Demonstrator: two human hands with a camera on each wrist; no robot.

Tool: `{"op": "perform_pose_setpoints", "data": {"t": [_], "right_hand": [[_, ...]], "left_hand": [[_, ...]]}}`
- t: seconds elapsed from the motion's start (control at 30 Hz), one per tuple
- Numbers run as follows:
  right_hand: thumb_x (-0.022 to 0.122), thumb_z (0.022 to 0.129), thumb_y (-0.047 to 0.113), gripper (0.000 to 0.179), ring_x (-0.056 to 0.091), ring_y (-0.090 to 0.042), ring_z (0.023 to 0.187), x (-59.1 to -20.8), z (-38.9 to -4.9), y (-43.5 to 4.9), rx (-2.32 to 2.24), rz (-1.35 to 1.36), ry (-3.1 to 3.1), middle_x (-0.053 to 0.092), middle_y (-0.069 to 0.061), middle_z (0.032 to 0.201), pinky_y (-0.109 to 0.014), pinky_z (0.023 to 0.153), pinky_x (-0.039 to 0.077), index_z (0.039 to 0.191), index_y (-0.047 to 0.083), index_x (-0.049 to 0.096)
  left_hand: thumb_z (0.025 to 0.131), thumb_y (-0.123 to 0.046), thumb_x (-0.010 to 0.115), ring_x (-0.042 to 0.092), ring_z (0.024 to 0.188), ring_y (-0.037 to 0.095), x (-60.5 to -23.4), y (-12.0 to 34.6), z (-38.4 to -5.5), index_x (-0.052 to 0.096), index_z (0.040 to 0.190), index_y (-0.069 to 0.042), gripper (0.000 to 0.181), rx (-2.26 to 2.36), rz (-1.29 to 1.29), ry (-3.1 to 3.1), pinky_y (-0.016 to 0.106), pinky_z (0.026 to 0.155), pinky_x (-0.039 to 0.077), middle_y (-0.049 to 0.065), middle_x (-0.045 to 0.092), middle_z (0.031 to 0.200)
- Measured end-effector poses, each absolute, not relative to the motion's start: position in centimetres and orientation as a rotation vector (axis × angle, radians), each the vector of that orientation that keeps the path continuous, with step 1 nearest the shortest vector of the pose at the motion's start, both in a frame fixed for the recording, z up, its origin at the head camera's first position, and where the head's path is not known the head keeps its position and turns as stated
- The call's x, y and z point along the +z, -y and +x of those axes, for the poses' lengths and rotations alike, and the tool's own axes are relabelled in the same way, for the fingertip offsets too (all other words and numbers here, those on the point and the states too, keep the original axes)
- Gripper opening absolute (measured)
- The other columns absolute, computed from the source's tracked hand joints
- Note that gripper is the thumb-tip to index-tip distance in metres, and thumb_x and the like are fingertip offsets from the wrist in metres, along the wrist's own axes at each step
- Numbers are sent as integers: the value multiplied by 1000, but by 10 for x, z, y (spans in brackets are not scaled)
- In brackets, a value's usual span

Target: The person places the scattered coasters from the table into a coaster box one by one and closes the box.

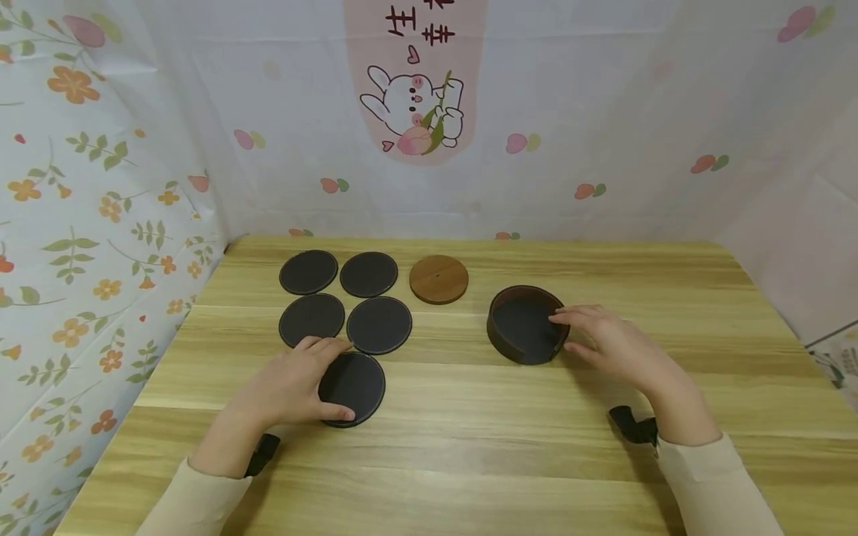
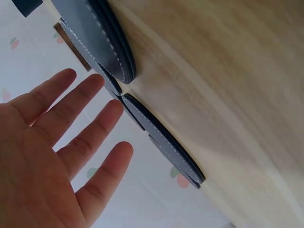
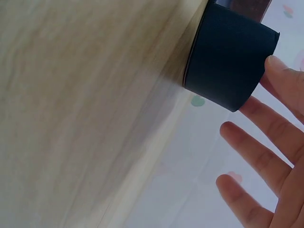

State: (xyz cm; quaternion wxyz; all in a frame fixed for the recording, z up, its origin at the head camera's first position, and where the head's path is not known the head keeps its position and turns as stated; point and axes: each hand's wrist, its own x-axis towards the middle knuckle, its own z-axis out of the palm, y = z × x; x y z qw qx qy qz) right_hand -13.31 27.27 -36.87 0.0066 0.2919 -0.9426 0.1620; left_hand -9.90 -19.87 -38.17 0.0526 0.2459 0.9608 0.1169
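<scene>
Black round coasters with pale stitching lie flat at the left of the table. My left hand [image 1: 291, 383] hovers over the left side of the nearest coaster [image 1: 358, 383], its thumb over the front edge. In the left wrist view those fingers [image 2: 90, 133] look straight and spread, holding nothing. My right hand [image 1: 613, 346] is at the right side of a round black coaster holder [image 1: 499, 335] with a brown inner wall and a gap in its front rim. Fingertips meet the holder's upper edge in the right wrist view, and the other fingers [image 3: 256, 154] stretch out loosely.
Behind the nearest coaster lie several more, one of them a coaster [image 1: 380, 325] in the middle row. A round brown wooden disc [image 1: 439, 279] sits between them and the holder. Patterned cloth [image 1: 288, 134] hangs behind the wood-grain table [image 1: 456, 454] and at its sides.
</scene>
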Motion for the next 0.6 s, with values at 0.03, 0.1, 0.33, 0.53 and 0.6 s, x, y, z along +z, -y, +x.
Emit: {"op": "perform_pose_setpoints", "data": {"t": [0.03, 0.1, 0.33, 0.53, 0.6], "right_hand": [[72, 88, 3, 43, 57, -43, 122, -369, -133, -273, 514, 915, 2947, 62, -22, 131, -56, 96, 49, 130, 1, 63], [72, 87, 2, 43, 58, -42, 121, -369, -134, -274, 529, 918, 2942, 63, -22, 130, -55, 95, 50, 129, 0, 63], [72, 87, 1, 34, 65, -37, 110, -370, -135, -272, 567, 886, 2928, 65, -18, 121, -50, 89, 54, 121, -3, 66], [73, 88, 6, 29, 67, -35, 103, -369, -135, -270, 544, 863, 2917, 67, -17, 115, -48, 86, 55, 115, -3, 71], [74, 87, 6, 28, 68, -34, 101, -370, -136, -271, 545, 873, 2900, 67, -16, 113, -47, 84, 55, 113, -3, 71]], "left_hand": [[63, -64, 84, 51, 129, 30, -382, 198, -99, 51, 144, -13, 101, 351, 746, -2920, 61, 92, 48, 4, 58, 140], [62, -67, 83, 51, 129, 30, -384, 198, -99, 50, 144, -14, 103, 339, 741, -2915, 62, 92, 48, 5, 56, 142], [60, -69, 83, 50, 131, 32, -385, 196, -96, 46, 148, -15, 109, 321, 725, -2879, 63, 93, 47, 9, 52, 147], [58, -67, 85, 46, 134, 32, -388, 193, -96, 43, 150, -15, 114, 266, 722, -2867, 64, 93, 45, 8, 46, 151], [58, -67, 86, 45, 135, 32, -389, 192, -95, 42, 151, -14, 115, 246, 719, -2862, 64, 93, 45, 8, 45, 152]]}}
